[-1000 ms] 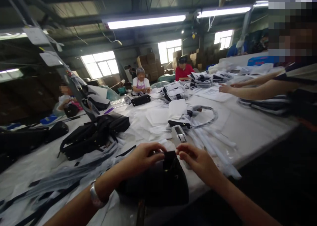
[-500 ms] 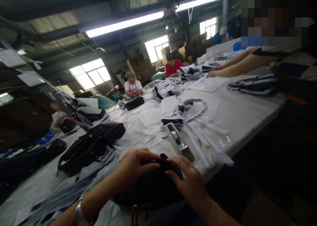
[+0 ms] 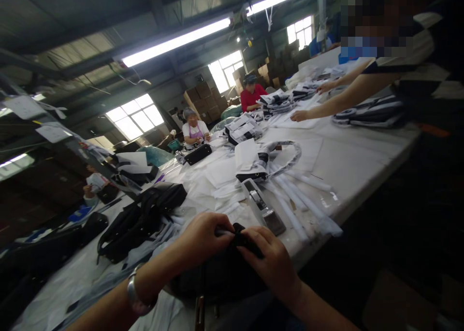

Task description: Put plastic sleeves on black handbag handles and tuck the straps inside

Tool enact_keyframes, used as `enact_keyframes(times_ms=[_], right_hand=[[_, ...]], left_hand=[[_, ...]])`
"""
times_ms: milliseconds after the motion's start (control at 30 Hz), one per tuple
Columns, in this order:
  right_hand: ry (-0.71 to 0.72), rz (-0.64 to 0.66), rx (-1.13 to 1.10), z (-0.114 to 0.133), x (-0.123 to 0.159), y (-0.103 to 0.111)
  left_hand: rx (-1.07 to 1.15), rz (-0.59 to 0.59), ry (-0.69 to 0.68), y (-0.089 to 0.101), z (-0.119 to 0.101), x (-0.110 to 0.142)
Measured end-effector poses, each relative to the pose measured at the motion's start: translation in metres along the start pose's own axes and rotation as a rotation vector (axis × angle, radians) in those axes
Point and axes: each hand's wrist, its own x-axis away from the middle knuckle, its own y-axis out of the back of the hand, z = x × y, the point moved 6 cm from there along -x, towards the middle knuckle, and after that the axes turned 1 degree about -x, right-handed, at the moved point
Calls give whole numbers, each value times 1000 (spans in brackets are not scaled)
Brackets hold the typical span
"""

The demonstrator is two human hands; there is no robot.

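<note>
A black handbag lies at the near edge of the white table, right in front of me. My left hand is closed, pinching the bag's top from the left. My right hand is closed on the same black top part from the right. The two hands almost touch. A metal bracelet sits on my left wrist. A strap with a buckle hangs down from the bag toward me.
A grey tape dispenser stands just beyond my hands. Several black bags lie to the left, white wrapped straps and paper to the right. A co-worker's arms reach over the table at right; other people sit at the far end.
My hands have drawn closer together on the bag's top, and the upright flap has been pressed down. The view has tilted and shifted right.
</note>
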Motion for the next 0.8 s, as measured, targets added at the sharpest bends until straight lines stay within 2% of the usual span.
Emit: enact_keyframes(times_ms=[100, 267, 400, 567, 667, 800], right_hand=[[37, 4, -11, 2, 1, -1], [60, 27, -15, 4, 0, -5], [93, 20, 26, 8, 0, -6], [93, 6, 22, 7, 4, -8], [24, -6, -39, 1, 4, -6], [-257, 26, -192, -13, 0, -2]], left_hand=[[34, 25, -20, -1, -4, 0], [-55, 16, -18, -1, -14, 2], [27, 48, -21, -7, -9, -2], [3, 43, -31, -16, -2, -8], [35, 12, -59, -17, -1, -7], [62, 2, -109, -19, 4, -2]])
